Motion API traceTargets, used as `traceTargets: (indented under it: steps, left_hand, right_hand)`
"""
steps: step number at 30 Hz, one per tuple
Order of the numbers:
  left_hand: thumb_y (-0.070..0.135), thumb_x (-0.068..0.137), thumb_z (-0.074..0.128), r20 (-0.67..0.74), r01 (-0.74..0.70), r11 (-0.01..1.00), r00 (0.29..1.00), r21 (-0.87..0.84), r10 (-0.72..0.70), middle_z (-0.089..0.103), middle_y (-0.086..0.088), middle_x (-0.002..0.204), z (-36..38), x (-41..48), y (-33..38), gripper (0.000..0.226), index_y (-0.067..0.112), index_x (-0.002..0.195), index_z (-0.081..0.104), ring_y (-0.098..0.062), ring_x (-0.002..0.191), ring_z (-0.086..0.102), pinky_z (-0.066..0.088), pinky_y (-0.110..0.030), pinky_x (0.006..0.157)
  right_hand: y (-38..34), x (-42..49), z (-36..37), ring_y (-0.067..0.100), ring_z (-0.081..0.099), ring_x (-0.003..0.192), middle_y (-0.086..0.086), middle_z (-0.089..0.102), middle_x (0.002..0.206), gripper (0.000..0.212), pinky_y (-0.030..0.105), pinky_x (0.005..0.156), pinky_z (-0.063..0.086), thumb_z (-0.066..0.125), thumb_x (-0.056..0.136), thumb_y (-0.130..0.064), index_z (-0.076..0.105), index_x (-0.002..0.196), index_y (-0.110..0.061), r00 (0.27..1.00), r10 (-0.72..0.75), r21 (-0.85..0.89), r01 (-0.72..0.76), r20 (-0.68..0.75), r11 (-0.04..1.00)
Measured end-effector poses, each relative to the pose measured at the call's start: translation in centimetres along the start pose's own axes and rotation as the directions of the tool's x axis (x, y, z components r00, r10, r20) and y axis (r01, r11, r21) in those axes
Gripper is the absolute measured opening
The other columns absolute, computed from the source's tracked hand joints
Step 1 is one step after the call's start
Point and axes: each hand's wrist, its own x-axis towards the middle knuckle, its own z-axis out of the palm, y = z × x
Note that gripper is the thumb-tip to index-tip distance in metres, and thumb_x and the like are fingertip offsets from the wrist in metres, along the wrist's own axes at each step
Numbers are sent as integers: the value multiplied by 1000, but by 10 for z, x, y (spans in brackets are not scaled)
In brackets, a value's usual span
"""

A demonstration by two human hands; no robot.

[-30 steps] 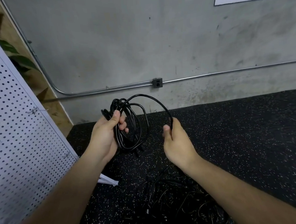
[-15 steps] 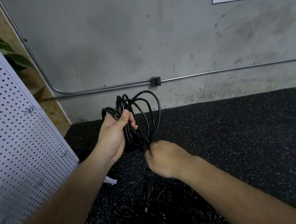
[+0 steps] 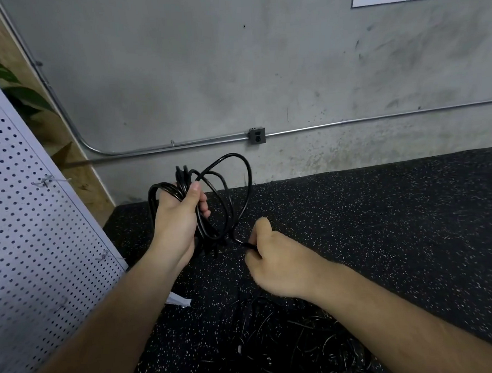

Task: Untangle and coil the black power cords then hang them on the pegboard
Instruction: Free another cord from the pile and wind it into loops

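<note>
A coiled black power cord [image 3: 211, 199] hangs above the speckled floor [image 3: 383, 222], gripped by the left hand [image 3: 181, 221]. The right hand [image 3: 274, 259] pinches its loose strand. Tangled cords [image 3: 289, 335] lie nearer; the pegboard [image 3: 33, 226] leans left.

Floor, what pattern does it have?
The floor is black with scattered pale speckles, seen best in the head view.
</note>
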Motion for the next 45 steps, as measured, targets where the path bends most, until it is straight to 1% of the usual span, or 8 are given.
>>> traceTargets:
  steps: [6, 13, 21, 26, 31, 37, 41, 45]
  left_hand:
    - [22, 101, 62, -64, 40, 999, 997, -8, -40, 59, 2, 75, -2, 4, -3, 23, 1, 111, 58, -5, 59, 55, 52, -27, 63]
    - [17, 102, 61, -26, 39, 999, 999, -22, -39, 59, -1, 75, 8, -12, 3, 15, 12, 89, 54, -8, 62, 56, 52, -31, 68]
    - [15, 103, 57, 301, -61, 979, 954, 193, 1, 65, 2, 78, 11, -25, -3, 10, 5, 105, 55, -11, 74, 63, 52, -30, 74]
    - [20, 100, 61, 467, -57, 963, 881, 263, -75, 74, -2, 108, 8, -31, -4, 19, 17, 119, 61, -19, 109, 68, 50, -38, 98]
    - [29, 95, 62, 541, 30, 983, 831, 182, -126, 67, -1, 81, 18, -45, -3, 22, 16, 112, 62, -11, 70, 62, 50, -34, 74]
    - [29, 92, 72, 657, 62, 988, 741, 140, -140, 55, -11, 76, 17, -45, -1, 34, 9, 117, 60, -13, 68, 57, 50, -29, 66]
    - [22, 88, 67, 605, 92, 987, 781, 135, -156, 63, -6, 81, 16, -41, 3, 23, 8, 105, 62, -12, 65, 53, 49, -30, 64]
    - [9, 98, 59, 527, 103, 988, 837, 115, -149, 65, -4, 81, 10, -30, 4, 6, 9, 103, 64, -12, 64, 51, 48, -32, 65]
  right_hand:
    - [-3, -4, -10, 16, 53, 62, 4, 59, 82, 6, 22, 45, 30, 44, 100, -9, 44, 106, -11, 977, 56, -145, -87, -204, 986]
    - [-12, -5, -14, 24, 57, 79, 1, 55, 87, 17, 34, 67, 46, 50, 90, -1, 58, 99, -14, 986, 122, -542, -41, 115, 839]
    - [0, 4, -23, 14, 65, 95, -12, 67, 108, 17, 30, 72, 46, 53, 102, -41, 66, 109, -33, 955, -288, -419, 234, -69, 877]
    - [-3, 4, -34, 19, 66, 84, -6, 68, 90, 60, 30, 68, 44, 61, 75, -80, 58, 100, -25, 962, -173, -391, 78, -213, 917]
    - [4, 9, -43, 17, 67, 81, -10, 69, 87, 86, 32, 74, 55, 49, 57, -99, 62, 95, -23, 951, 4, -415, -139, -310, 899]
    - [13, 7, -53, 9, 55, 70, -11, 58, 79, 44, 26, 58, 40, 74, 81, -58, 51, 96, -23, 984, -89, -190, 59, -153, 980]
    - [26, 5, -64, 7, 65, 81, -6, 70, 92, 28, 25, 81, 51, 77, 88, -28, 57, 107, -26, 992, -62, 201, 84, -114, 976]
    - [40, 1, -85, 18, 69, 78, 6, 75, 91, 26, 32, 75, 57, 71, 92, -8, 57, 113, -15, 995, 79, 487, -37, -65, 873]
